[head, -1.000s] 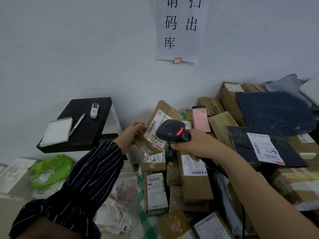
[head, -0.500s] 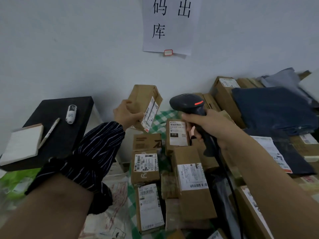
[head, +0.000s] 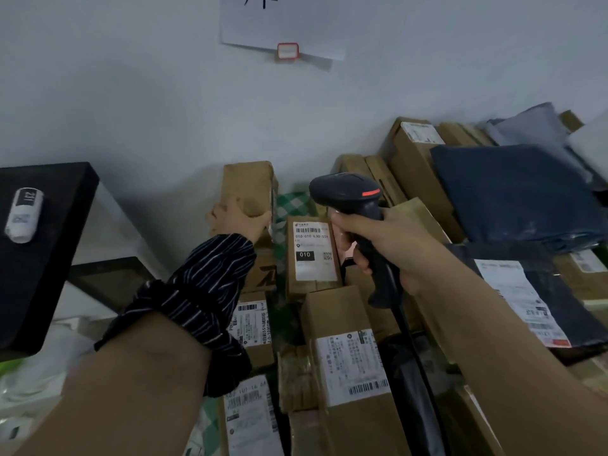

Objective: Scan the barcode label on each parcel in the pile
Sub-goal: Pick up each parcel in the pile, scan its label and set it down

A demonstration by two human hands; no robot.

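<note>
My left hand [head: 237, 219] grips a small brown cardboard parcel [head: 249, 185] near the wall, at the far left edge of the pile, its label turned to the right side. My right hand [head: 385, 245] holds a black handheld barcode scanner [head: 348, 195] with a red stripe, its cable trailing down. Just below the scanner head lies a parcel with a white label marked 010 [head: 312, 255]. A long brown parcel with a barcode label [head: 352, 366] lies in front of it.
Several more cardboard parcels and dark blue mailer bags [head: 513, 192] fill the right side. A black table [head: 42, 245] with a small white device [head: 23, 214] stands at the left. A paper sign [head: 283, 31] hangs on the wall.
My left hand has carried the scanned parcel away from the scanner and lowered it toward the wall. The scanner has pulled back to the right. The camera has tilted downward.
</note>
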